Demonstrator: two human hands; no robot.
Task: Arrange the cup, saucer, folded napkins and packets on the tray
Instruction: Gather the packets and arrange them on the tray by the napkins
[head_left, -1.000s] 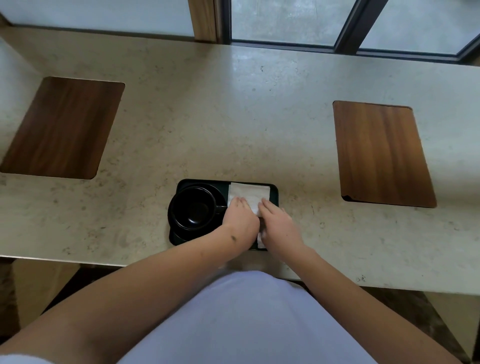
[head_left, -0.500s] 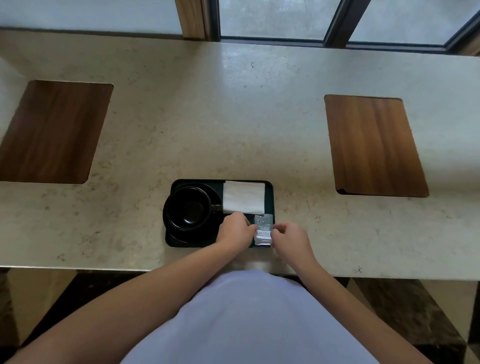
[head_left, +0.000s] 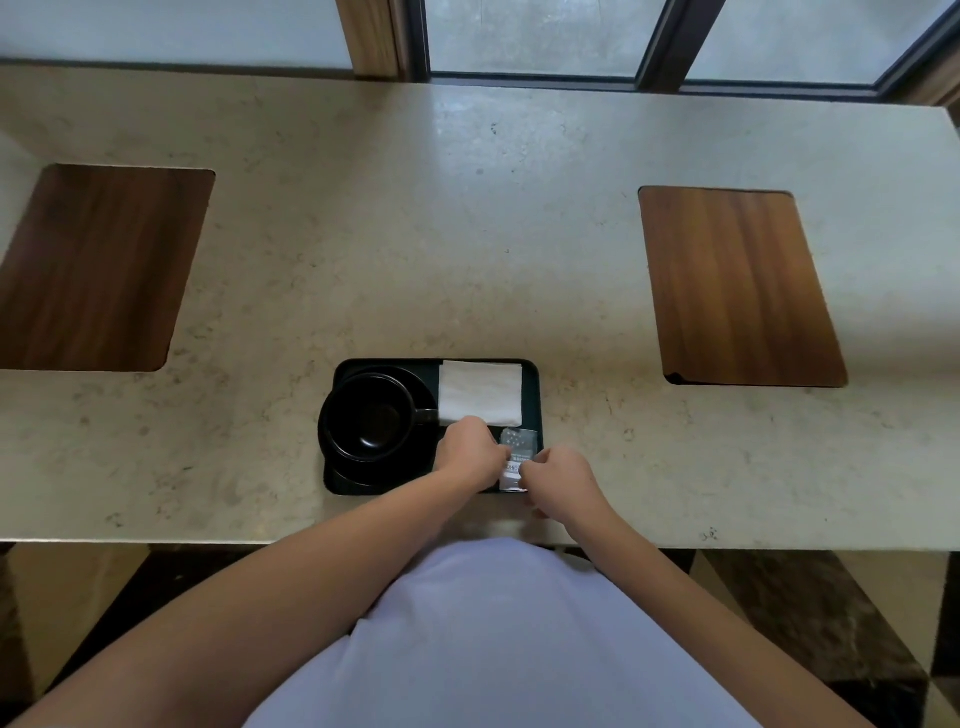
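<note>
A dark rectangular tray (head_left: 533, 395) lies near the counter's front edge. On its left half a black cup (head_left: 370, 418) stands on a black saucer (head_left: 353, 475), handle pointing right. A white folded napkin (head_left: 480, 392) covers the tray's far right part. Below it lies a silvery packet (head_left: 517, 452) with print. My left hand (head_left: 467, 452) pinches the packet's left edge. My right hand (head_left: 558, 480) pinches its near right edge. Both hands hide the packet's lower part.
The stone counter (head_left: 467, 234) carries two wooden inlay panels, one at the left (head_left: 98, 265) and one at the right (head_left: 737, 286). Window frames (head_left: 415, 41) run behind the counter. My light-coloured shirt fills the bottom of the view.
Both hands drew back from the napkin toward me, uncovering it, and closed on the packet at the tray's near right. The packet has stayed roughly in place since half a second ago.
</note>
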